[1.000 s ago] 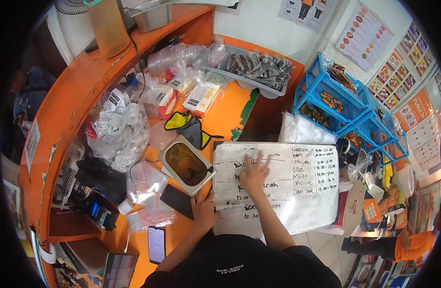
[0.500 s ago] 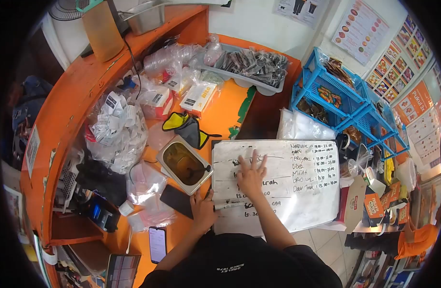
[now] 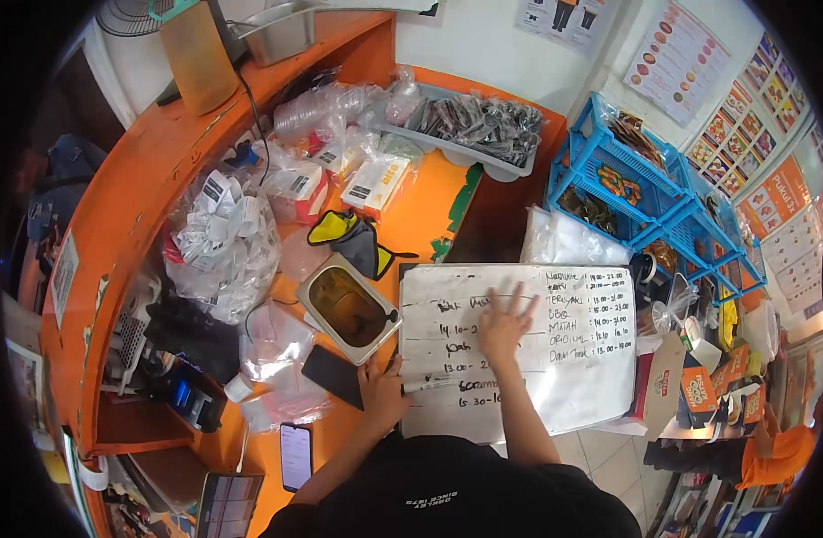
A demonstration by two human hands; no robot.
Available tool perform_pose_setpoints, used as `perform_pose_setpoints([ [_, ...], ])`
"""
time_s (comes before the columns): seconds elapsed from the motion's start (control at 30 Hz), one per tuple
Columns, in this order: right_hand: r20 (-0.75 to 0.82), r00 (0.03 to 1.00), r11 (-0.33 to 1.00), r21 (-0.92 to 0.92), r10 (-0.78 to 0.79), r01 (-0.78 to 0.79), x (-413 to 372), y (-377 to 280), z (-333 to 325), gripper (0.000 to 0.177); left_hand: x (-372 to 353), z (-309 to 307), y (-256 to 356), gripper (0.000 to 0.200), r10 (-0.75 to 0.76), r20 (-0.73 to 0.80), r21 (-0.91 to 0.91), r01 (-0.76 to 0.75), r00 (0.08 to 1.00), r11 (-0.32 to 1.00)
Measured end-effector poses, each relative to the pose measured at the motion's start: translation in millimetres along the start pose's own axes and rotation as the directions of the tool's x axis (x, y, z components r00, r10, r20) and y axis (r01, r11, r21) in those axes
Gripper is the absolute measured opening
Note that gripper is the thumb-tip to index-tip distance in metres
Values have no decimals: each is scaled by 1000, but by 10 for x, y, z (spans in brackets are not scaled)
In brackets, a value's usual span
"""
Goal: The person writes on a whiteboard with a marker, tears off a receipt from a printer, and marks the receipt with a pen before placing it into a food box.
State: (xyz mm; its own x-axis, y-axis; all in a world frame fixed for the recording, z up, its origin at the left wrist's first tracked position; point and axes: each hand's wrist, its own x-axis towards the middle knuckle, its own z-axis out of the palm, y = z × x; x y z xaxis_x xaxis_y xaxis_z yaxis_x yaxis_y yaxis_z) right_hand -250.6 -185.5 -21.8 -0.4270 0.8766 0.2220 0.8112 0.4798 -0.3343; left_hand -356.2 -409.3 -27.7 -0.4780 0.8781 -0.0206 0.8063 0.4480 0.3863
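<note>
A whiteboard (image 3: 573, 386) with handwritten black words and times lies on the orange counter in front of me. My right hand (image 3: 506, 330) rests over its middle with the fingers spread, slightly blurred, and nothing shows in it. At the board's left edge is my left hand (image 3: 381, 391), beside a dark flat object (image 3: 333, 377); its fingers are bent around something I cannot make out. Just above my left hand sits a metal container (image 3: 350, 309) of brownish liquid with a dark handle in it.
A phone (image 3: 295, 455) lies near my left forearm. Plastic bags of paper (image 3: 221, 229), a yellow and grey cloth (image 3: 353, 240) and a grey tray of wrapped cutlery (image 3: 479, 128) are further back. Blue baskets (image 3: 619, 184) stand right. A person in orange (image 3: 775, 457) is at far right.
My right hand has moved to the right across the whiteboard, uncovering writing at its left. My left hand has stayed at the board's edge. The whole view has shifted slightly.
</note>
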Motion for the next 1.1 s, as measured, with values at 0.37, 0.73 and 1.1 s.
perform_pose_setpoints([
  [0.37,33,990,990,29,-138,138,125,-111,127,53,8,11,26,28,-4,0,14,4,1000,1000],
  [0.73,115,980,987,5,-162,162,205,-47,11,51,-22,76,-41,36,-29,-29,-14,28,999,999],
  [1.1,-223,951,884,370,-216,287,-131,112,-351,30,-22,-42,-75,29,-22,80,-65,28,997,998],
])
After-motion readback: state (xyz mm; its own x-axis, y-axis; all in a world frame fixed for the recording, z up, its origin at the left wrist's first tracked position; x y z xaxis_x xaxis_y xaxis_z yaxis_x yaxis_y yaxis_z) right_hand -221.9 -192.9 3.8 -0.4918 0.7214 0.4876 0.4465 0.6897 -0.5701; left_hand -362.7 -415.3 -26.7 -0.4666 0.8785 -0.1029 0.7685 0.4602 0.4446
